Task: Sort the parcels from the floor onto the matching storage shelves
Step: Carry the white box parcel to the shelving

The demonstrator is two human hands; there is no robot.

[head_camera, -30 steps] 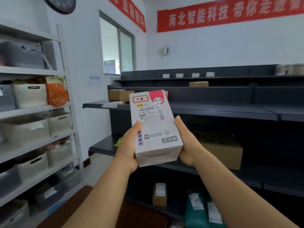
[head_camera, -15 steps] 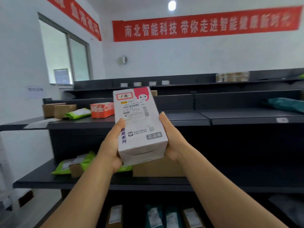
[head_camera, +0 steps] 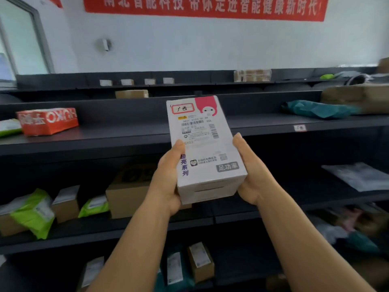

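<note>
Several parcels already lie on the dark grey metal storage shelves (head_camera: pixel 130 135), among them a red printed carton (head_camera: pixel 48 121) at 9 o'clock, a crumpled teal plastic mailer (head_camera: pixel 315 110) at 2 o'clock and lime-green poly bags (head_camera: pixel 33 213) at 8 o'clock, so the sorting looks well under way, though the floor is out of view and what remains cannot be told. 1 smooth white rectangular cardboard box (head_camera: pixel 202 144) with a pink corner and a red-framed label is not yet shelved, clasped upright at the centre between the left hand (head_camera: pixel 168 180) and right hand (head_camera: pixel 250 178), thumbs on its glossy front. Judging by a small white tag (head_camera: pixel 299 127) at 3 o'clock on the shelf edge, too blurred to read, a matching bay may be close.
</note>
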